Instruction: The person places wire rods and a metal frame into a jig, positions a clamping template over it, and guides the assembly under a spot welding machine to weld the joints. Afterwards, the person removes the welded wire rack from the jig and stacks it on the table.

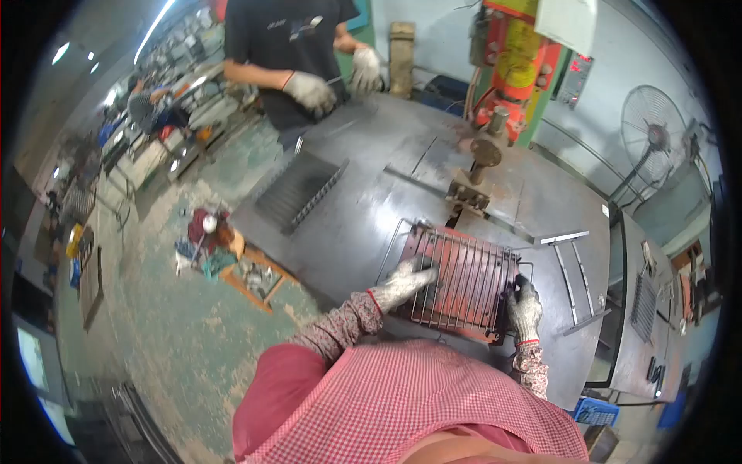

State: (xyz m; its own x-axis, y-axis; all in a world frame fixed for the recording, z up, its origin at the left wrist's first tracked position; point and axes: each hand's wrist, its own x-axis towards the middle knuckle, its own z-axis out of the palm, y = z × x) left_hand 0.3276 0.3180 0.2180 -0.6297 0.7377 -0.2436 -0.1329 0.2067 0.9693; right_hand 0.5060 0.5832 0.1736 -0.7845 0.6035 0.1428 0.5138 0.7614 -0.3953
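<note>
A wire rack (465,267) of parallel metal rods lies over a reddish flat plate (457,322) on the grey metal table. My left hand (403,283), in a whitish work glove, grips the rack's left side, its fingers over the outer rods. At the opposite side my right hand (525,310), gloved with dark fingertips, is closed around the rack's right edge near a wire loop. Part of each hand's grip is hidden by the glove. A thin wire frame sticks out past the rack at the left.
A press head (487,152) stands beyond the rack. A ridged dark tray (297,191) lies on the table (352,255) at left, a ladder-like metal frame (573,278) at right. Across the table stands a person with gloved hands (311,93). A fan (654,124) is at far right.
</note>
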